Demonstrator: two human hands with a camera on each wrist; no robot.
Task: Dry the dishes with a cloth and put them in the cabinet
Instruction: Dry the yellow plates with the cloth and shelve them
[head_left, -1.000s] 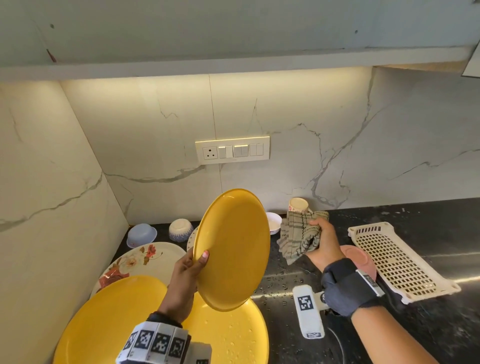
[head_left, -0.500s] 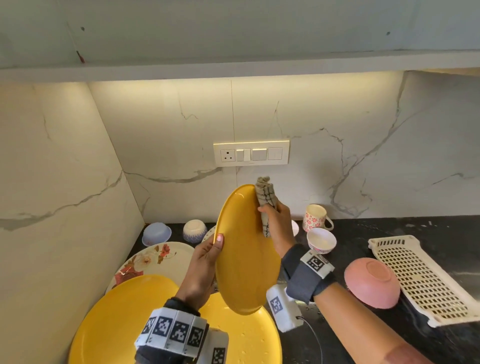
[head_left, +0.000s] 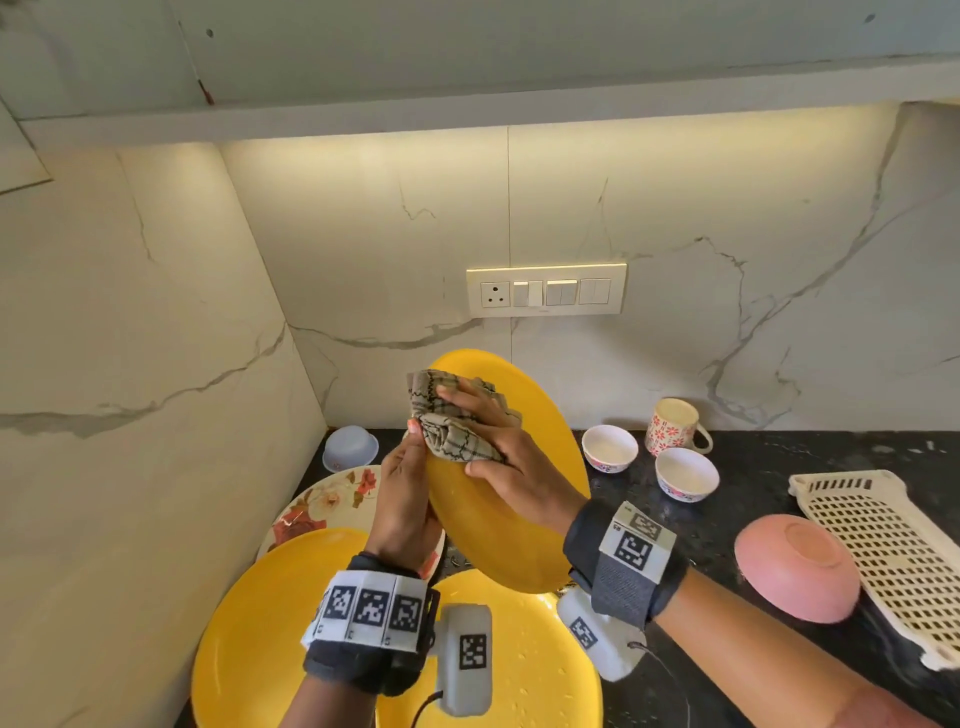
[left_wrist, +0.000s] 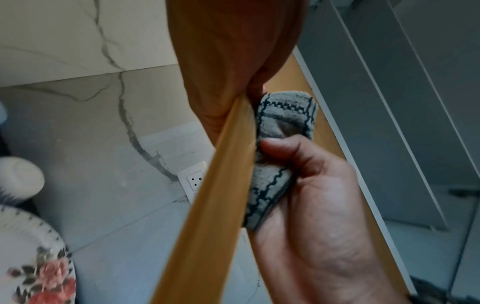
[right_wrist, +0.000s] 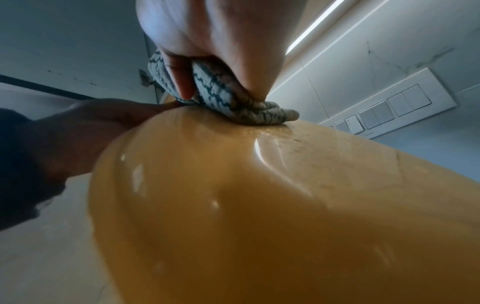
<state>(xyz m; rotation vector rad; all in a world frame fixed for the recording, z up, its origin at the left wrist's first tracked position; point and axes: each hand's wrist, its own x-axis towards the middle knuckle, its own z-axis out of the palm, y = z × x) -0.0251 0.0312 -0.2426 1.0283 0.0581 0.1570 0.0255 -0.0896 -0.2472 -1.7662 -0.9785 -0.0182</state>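
Two hands, one yellow plate and one cloth.

You hold the yellow plate (head_left: 511, 499) up on its edge above the counter (head_left: 753, 467), in front of the wall. Your left hand (head_left: 402, 506) grips its left rim, with the thumb on the front and the fingers behind. Your right hand (head_left: 498, 447) presses the bunched checked cloth (head_left: 452, 421) against the top of the plate, fingers spread over the cloth and thumb curled round it. Water drops shine on the plate in the right wrist view. Under your hands lie two more yellow plates (head_left: 260, 623) and a flowered plate (head_left: 327, 499). To the right stand two small white bowls (head_left: 609, 448), a flowered mug (head_left: 675, 427), an upside-down pink bowl (head_left: 797, 566) and a white basket (head_left: 893, 551).
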